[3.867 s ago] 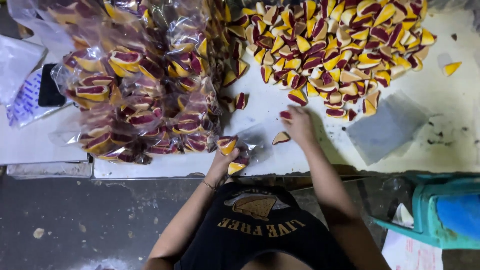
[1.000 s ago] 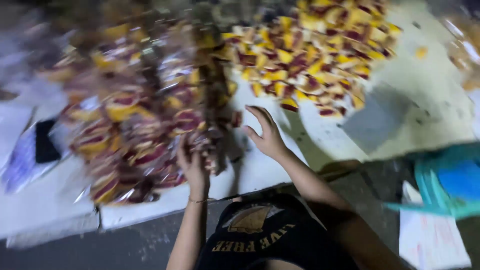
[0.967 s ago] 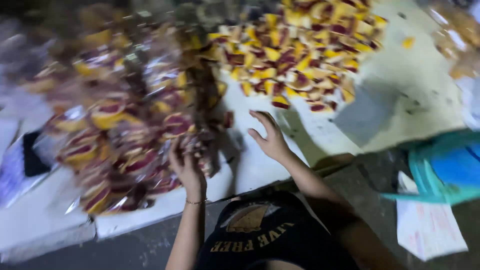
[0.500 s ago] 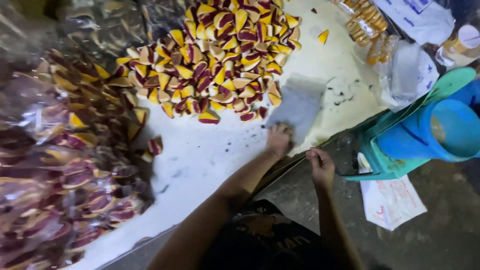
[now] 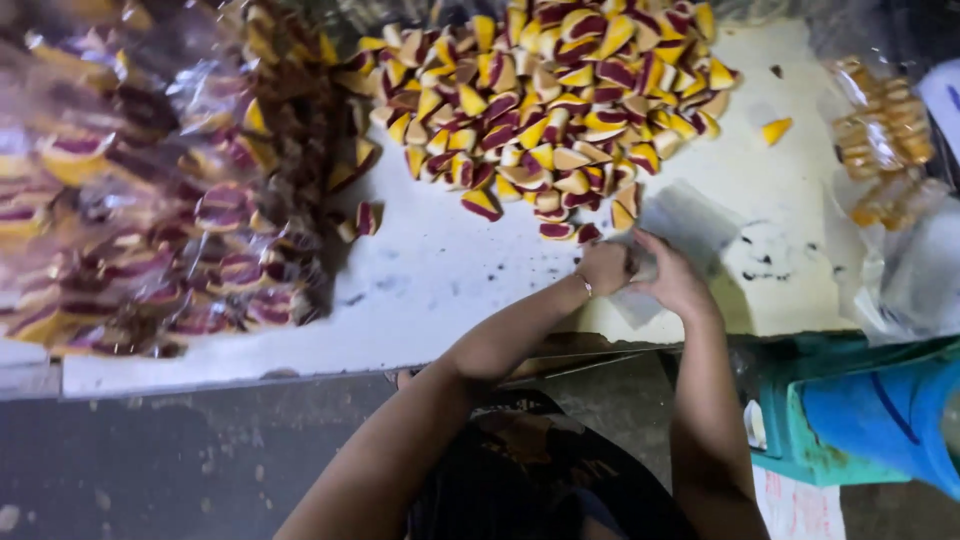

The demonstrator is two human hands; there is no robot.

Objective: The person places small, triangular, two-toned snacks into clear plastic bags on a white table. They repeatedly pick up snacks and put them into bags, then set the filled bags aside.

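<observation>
We saw both hands meet at the near edge of the white table (image 5: 440, 290), on a clear plastic bag (image 5: 680, 225). Left hand (image 5: 605, 268) was curled shut, pinching the bag's near corner; right hand (image 5: 675, 280) gripped the same bag from the other side, fingers closed over the film. The bag lay flat and looked empty, just below the big loose pile (image 5: 555, 100) of yellow-and-maroon wedge candies, touching or nearly touching the pile's lowest pieces; we couldn't tell which. Filled bags (image 5: 150, 200) of the same candies were heaped at far left, well apart from the hands. One stray wedge (image 5: 775, 130) sat alone to the right of the pile, and two more wedges (image 5: 358, 222) lay beside the filled heap. A teal bin (image 5: 860, 420) stood off the table's right end. Risks, as we judged them: the thin film could stick to itself and tear if yanked open; the hands worked right at the edge, so the bag or nudged wedges could slide off to the floor; a sleeve or wrist sweeping back could drag the pile's lower pieces along.
</observation>
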